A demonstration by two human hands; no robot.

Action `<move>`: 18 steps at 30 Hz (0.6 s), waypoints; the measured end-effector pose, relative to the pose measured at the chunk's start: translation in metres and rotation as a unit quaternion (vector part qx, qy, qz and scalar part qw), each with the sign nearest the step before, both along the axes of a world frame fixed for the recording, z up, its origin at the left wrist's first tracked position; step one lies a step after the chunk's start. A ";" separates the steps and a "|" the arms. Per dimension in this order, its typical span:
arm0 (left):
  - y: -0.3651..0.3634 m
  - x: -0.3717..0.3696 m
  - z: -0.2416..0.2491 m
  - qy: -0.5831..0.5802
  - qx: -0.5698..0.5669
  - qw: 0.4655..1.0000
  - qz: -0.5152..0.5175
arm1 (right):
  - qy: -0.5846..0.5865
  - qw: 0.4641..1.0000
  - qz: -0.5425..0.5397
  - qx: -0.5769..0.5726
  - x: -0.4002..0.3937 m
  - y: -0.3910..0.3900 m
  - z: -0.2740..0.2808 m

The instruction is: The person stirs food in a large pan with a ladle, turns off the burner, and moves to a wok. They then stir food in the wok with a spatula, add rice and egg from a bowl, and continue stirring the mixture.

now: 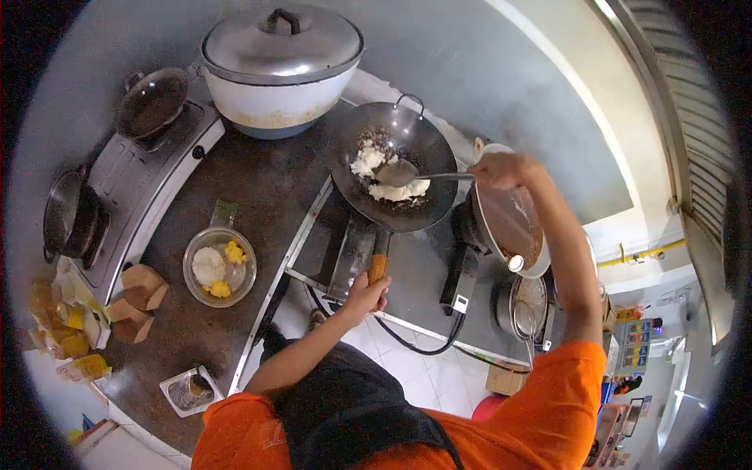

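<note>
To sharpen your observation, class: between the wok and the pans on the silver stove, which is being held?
The wok containing white food: the left hand grips its wooden handle. No hand touches the pans on the silver stove.

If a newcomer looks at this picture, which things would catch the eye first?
Probably the dark wok near the centre, with white food in it; the left hand grips its handle and the right hand holds a ladle in it. Next, the large lidded pot by the wall at upper left, and the bright orange sleeves at the bottom.
</note>
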State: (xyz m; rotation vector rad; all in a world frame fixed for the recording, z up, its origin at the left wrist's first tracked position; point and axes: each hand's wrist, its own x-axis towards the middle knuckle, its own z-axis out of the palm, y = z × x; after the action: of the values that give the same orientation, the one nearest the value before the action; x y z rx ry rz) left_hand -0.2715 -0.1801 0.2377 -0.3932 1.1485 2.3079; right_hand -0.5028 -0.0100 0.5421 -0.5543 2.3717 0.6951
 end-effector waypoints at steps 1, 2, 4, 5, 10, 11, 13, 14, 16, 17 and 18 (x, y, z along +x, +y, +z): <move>-0.001 0.001 0.002 0.003 0.001 1.000 0.001 | 0.011 0.992 0.093 -0.079 0.001 -0.004 0.005; -0.003 -0.001 0.003 0.004 0.001 1.000 0.006 | 0.014 0.997 -0.075 0.032 -0.005 -0.010 0.021; -0.004 0.001 0.005 0.006 0.001 1.000 -0.005 | 0.002 0.997 -0.060 0.044 -0.012 -0.003 0.012; -0.005 0.002 0.005 0.004 0.002 1.000 -0.005 | -0.012 0.997 -0.052 0.054 -0.011 0.001 0.005; -0.003 0.001 0.001 0.002 -0.001 1.000 0.003 | 0.005 0.999 -0.017 0.029 -0.011 -0.007 0.019; -0.003 0.001 0.001 0.001 0.002 1.000 0.006 | 0.004 0.999 -0.014 0.032 -0.007 -0.015 0.028; -0.006 0.003 0.000 0.037 0.016 0.999 -0.001 | -0.025 0.995 -0.075 0.060 0.005 -0.024 0.033; -0.005 0.004 0.000 0.037 0.017 0.999 -0.005 | -0.003 0.995 -0.085 0.059 -0.014 -0.003 0.001; -0.005 0.003 0.000 0.022 0.017 1.000 -0.001 | -0.020 0.996 -0.013 -0.089 -0.022 0.019 -0.015; -0.006 0.003 0.000 0.024 0.017 1.000 -0.001 | -0.036 0.969 0.064 -0.235 -0.026 0.026 -0.017; -0.006 0.002 -0.001 0.029 0.021 0.999 -0.007 | 0.010 0.998 -0.060 -0.025 -0.002 -0.022 0.022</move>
State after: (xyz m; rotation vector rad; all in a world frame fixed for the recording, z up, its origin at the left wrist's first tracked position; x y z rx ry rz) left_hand -0.2697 -0.1860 0.2363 -0.3038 1.1235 2.3417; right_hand -0.5052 -0.0321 0.5640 -0.4229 2.4251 0.5916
